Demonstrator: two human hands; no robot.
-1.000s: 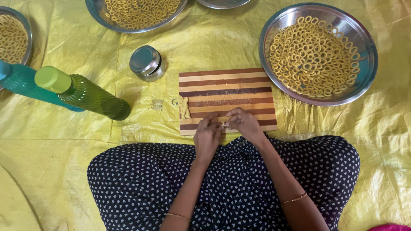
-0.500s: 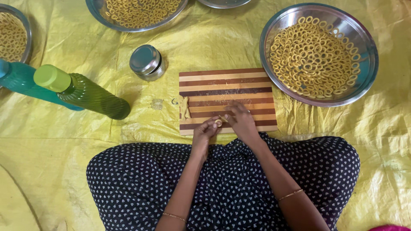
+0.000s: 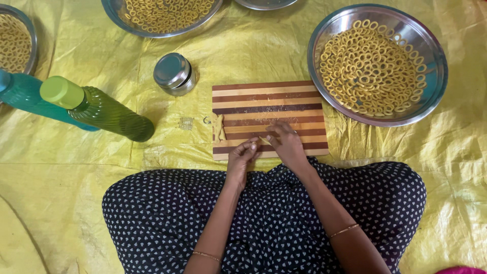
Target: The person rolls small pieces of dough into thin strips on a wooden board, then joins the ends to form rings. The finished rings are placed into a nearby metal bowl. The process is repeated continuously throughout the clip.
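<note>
Your hands have drawn apart since a moment ago: your left hand point(image 3: 242, 155) is now pulling back toward the near edge of the striped wooden board point(image 3: 269, 101), while your right hand point(image 3: 286, 143) is staying on the board's lower bands. You are pinching a thin strip of yellow dough point(image 3: 264, 140) between the two hands, left fingertips closed on its near end and right fingers curled over its far end, so both hands are gripping the same strip, which is lying just above the board at about 6 o'clock of its surface. A small lump of dough point(image 3: 219, 127) is resting on the board's left edge, at 9 o'clock from your right hand. At 2 o'clock from the board, the large steel plate point(image 3: 436, 86) is holding a dense layer of yellow dough rings point(image 3: 373, 66), with a bare patch of steel showing at its right side. At 11 o'clock, a second steel plate point(image 3: 114, 15) is carrying more rings, partly cut off by the frame, and a third ring-filled plate point(image 3: 31, 35) is sitting at the far left edge. A small lidded steel tin point(image 3: 173, 73) is standing at 10 o'clock just off the board; its contents are hidden. Two capped bottles, a green bottle point(image 3: 109, 111) and a teal bottle point(image 3: 30, 99), are lying on the yellow sheet point(image 3: 76, 193) at 9 o'clock.
</note>
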